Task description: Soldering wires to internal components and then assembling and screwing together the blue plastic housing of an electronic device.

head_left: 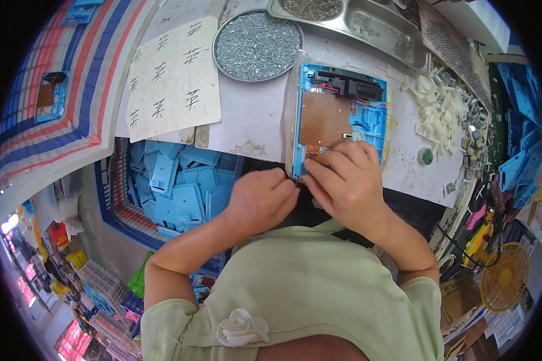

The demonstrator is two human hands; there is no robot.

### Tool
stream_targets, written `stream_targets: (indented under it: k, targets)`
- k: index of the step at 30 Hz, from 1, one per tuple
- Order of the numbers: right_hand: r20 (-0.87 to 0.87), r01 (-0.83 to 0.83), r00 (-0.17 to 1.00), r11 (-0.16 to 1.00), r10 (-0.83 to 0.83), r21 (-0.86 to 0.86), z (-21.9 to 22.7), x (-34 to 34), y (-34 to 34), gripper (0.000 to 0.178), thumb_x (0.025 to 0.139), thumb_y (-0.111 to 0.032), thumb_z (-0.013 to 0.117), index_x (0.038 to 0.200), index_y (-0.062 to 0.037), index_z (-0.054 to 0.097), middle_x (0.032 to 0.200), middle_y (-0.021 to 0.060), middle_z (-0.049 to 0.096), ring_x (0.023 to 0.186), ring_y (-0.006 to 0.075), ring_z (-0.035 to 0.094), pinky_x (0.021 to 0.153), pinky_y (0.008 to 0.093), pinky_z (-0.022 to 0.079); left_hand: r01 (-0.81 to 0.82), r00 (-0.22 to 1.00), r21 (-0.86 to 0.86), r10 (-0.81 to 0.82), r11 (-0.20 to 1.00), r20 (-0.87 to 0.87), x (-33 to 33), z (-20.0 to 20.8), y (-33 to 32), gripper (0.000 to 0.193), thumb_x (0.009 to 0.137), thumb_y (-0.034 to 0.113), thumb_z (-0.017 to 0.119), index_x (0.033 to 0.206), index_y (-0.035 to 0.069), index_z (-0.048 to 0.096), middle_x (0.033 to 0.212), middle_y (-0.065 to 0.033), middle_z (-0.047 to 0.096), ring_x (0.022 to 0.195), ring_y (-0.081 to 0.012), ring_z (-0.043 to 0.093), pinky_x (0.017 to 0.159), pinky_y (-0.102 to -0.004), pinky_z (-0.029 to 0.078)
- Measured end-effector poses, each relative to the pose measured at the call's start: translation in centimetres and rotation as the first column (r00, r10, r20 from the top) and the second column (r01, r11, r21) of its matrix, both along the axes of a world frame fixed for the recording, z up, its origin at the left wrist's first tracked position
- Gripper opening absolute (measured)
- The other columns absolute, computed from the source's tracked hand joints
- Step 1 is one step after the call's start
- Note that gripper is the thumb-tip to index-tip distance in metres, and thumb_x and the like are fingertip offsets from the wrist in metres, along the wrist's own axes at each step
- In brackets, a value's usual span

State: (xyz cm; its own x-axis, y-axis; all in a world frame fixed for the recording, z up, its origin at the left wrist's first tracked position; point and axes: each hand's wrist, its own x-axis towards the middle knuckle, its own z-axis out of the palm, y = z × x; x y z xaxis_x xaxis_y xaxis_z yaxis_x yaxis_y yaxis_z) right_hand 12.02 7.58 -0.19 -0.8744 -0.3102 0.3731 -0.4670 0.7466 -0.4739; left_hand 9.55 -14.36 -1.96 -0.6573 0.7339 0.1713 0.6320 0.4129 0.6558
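Observation:
A blue plastic housing (298,129) lies on the worktable in front of me. It holds a brown circuit board (325,117), a black part (350,86) along its far side and thin red wires. My right hand (348,183) rests over the near edge of the housing, thumb and forefinger close together at its near left corner. Just left of that corner, my left hand (265,201) is closed, its fingertips pinched together. Whatever is between the fingertips of either hand is too small or hidden to make out.
Beyond the housing are a round tray (258,45) of small metal screws and a divided steel tray (373,33). White plastic pieces (436,108) and a small green roll (425,156) lie right. A handwritten sheet (174,78) lies left, above a crate of blue panels (177,189).

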Motion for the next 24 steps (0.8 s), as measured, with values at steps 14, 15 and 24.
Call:
stream_targets:
  k: [14,15,24]
  targets:
    - [0.283,-0.235,0.933,0.972,0.223,0.008,4.5,-2.3,5.2,0.037,0.072,-0.023,0.087,0.103,-0.0096,0.072,0.099,0.0059,0.068,0.093,0.0253,0.062,0.087,0.0417,0.045,0.210,0.976,0.179,-0.197,0.961,-0.087,-4.1,-0.9,0.2,0.024,0.082,0.014,0.080,0.104,0.010,0.070,0.077,-0.0071,0.060,0.068,-0.0287,0.063,0.056,-0.0411,0.050]
    - [0.268,-0.081,0.958,0.992,0.105,-0.097,4.5,-3.2,8.4,0.032,0.073,-0.021,0.087,0.099,-0.0087,0.073,0.094,0.0060,0.069,0.086,0.0223,0.064,0.083,0.0386,0.046,0.208,0.976,0.195,-0.192,0.958,-0.098,-4.2,-1.0,0.1,0.023,0.082,0.014,0.080,0.103,0.010,0.070,0.078,-0.0071,0.060,0.069,-0.0285,0.063,0.057,-0.0410,0.050]
    - [-0.117,0.243,0.956,0.951,-0.268,-0.189,12.5,-28.9,25.1,0.025,0.095,-0.019,0.074,0.110,0.0003,0.074,0.100,0.0035,0.072,0.089,0.0107,0.062,0.084,0.0289,0.051,0.228,0.973,0.175,-0.232,0.958,-0.002,-5.3,-0.7,0.3,0.020,0.079,0.017,0.085,0.096,0.012,0.075,0.079,-0.0039,0.061,0.069,-0.0247,0.064,0.059,-0.0379,0.051]
